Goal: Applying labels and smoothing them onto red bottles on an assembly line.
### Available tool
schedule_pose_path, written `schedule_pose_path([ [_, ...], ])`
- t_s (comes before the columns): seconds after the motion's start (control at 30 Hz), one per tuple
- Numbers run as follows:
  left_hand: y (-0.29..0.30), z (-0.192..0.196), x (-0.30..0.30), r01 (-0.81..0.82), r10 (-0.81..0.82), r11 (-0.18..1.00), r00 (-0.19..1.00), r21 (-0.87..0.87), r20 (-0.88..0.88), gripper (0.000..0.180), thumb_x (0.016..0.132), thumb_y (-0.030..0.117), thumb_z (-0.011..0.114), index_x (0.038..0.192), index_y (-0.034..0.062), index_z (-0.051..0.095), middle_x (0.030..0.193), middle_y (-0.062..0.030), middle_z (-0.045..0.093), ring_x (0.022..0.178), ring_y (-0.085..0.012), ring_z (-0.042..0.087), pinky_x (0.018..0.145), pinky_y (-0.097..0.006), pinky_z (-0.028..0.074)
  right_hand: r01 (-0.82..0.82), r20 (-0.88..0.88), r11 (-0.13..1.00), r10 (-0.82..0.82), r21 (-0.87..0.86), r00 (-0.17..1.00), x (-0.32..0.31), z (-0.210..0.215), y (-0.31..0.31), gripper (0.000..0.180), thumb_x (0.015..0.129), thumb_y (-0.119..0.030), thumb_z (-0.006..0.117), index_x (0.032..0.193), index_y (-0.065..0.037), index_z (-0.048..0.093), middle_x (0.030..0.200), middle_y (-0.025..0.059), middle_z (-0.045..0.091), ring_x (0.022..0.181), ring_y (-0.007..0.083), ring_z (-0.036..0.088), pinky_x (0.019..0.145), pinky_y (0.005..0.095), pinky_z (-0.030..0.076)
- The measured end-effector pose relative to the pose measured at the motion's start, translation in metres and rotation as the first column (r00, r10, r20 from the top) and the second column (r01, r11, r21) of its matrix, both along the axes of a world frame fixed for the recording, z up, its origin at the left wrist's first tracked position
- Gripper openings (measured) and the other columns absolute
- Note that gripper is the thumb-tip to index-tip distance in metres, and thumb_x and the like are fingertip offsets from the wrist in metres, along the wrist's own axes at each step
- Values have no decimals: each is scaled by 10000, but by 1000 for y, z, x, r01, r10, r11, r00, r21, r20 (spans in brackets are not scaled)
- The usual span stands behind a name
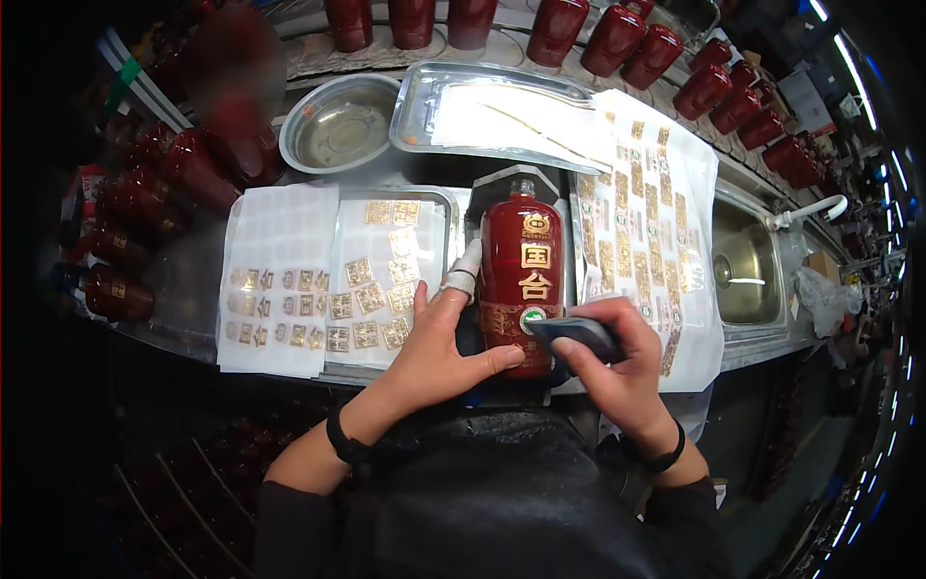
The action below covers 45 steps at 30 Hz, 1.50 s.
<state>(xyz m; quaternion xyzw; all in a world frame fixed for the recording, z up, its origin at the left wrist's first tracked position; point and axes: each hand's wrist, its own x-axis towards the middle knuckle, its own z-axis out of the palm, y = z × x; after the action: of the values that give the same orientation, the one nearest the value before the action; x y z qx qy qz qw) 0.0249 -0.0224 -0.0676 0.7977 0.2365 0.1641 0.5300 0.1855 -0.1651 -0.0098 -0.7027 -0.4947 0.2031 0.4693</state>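
A glossy red bottle with gold decoration lies in front of me, its neck pointing away, in a pale holder. My left hand grips its left side, thumb pressed on the lower front; a white covering wraps one finger. In my right hand is a dark, flat, rounded scraper-like tool. Its tip meets the bottle's lower right front, beside a round green-and-white sticker. The fingertips under the tool are partly hidden.
Left lie sheets of gold stickers and a tray; right, a larger sticker sheet. Behind are a metal bowl and a tray with strips. Red bottles line the back. A sink and faucet stand right.
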Motion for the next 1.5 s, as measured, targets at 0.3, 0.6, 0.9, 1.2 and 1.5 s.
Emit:
schedule_pose_path([
  [0.3, 0, -5, 0, 23, -22, 999, 1000, 23, -22, 1062, 706, 491, 736, 1457, 24, 148, 1428, -232, 333, 1362, -333, 279, 1086, -562, -1, -170, 411, 985, 150, 11, 899, 11, 16, 22, 234, 736, -34, 717, 957, -28, 641, 839, 94, 660, 706, 201, 613, 619, 292, 468],
  [0.6, 1, -3, -2, 1, -1, 1000, 1000, 5, 4, 1090, 690, 495, 751, 1457, 21, 139, 1447, -228, 300, 1384, -341, 226, 1089, -562, -2, -11, 317, 990, -34, 138, 948, 9, -8, 0, 278, 676, 36, 710, 931, -41, 631, 844, 88, 653, 698, 217, 617, 630, 294, 477],
  [0.9, 8, -21, -6, -3, 56, 970, 976, -243, 209, 789, 850, 437, 613, 1446, 65, 253, 1414, -144, 401, 1313, -294, 375, 1115, -509, 30, -300, 525, 935, 161, 190, 836, -11, 1, -9, 347, 599, 32, 694, 933, -60, 683, 845, 55, 641, 719, 222, 570, 620, 337, 440],
  [1.2, 0, -25, -13, 17, 41, 967, 975, -255, 218, 775, 859, 404, 612, 1438, 33, 254, 1397, -152, 423, 1308, -284, 378, 1116, -498, 10, -429, 725, 886, 179, 175, 666, -29, -12, 3, 225, 640, -81, 745, 854, -80, 677, 918, 34, 601, 820, 206, 559, 663, 328, 448],
  [1.5, -3, -20, -6, 47, -31, 993, 989, -109, 145, 898, 795, 436, 678, 1438, 2, 226, 1397, -209, 400, 1352, -304, 312, 1113, -499, 2, -368, 394, 898, 256, 241, 883, -9, -21, -24, 289, 608, -7, 694, 886, -84, 693, 840, 42, 642, 757, 230, 575, 657, 343, 439],
])
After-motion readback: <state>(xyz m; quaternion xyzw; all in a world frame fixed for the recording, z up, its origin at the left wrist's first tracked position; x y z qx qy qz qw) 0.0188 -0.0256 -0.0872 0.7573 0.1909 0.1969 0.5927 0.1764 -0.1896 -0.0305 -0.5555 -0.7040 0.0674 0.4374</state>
